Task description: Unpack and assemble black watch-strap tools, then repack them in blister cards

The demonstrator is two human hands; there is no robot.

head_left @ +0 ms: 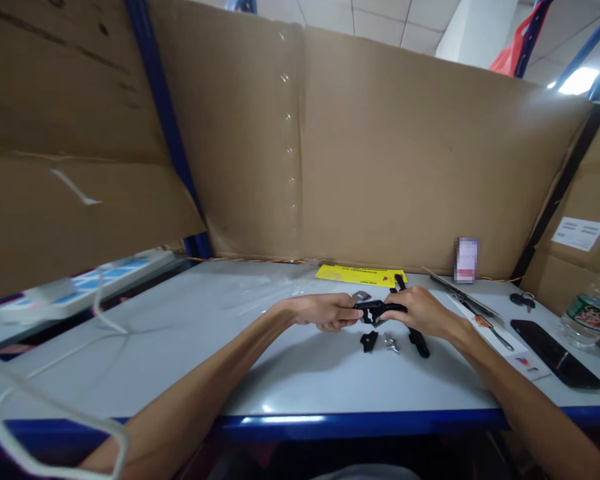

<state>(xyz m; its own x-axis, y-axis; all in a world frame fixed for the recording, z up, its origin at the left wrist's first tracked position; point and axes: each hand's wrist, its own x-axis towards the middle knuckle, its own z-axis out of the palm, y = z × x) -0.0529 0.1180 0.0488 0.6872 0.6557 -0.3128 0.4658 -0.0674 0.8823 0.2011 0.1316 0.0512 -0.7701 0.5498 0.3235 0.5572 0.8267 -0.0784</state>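
Observation:
Between my two hands is a black metal spokeshave body (371, 310), held level above the table with its notched middle facing me. My left hand (327, 311) is closed round its left end. On its right handle my right hand (420, 312) is closed, with the thumb along the bar. Under and beyond my right hand lies another long black tool (420, 345), its middle hidden. A small black plate (369, 341) and several silver screws (391, 343) lie just below the held body. Behind it a flat silver metal piece (361, 295) shows in part.
A yellow printed card (360, 274) lies at the back. On the right are a packaged slim tool (485, 323), a black phone (555, 353), keys (523, 300) and a bottle (590, 310). A power strip (90, 287) and white cable (55, 420) are left; cardboard (380, 147) walls the back.

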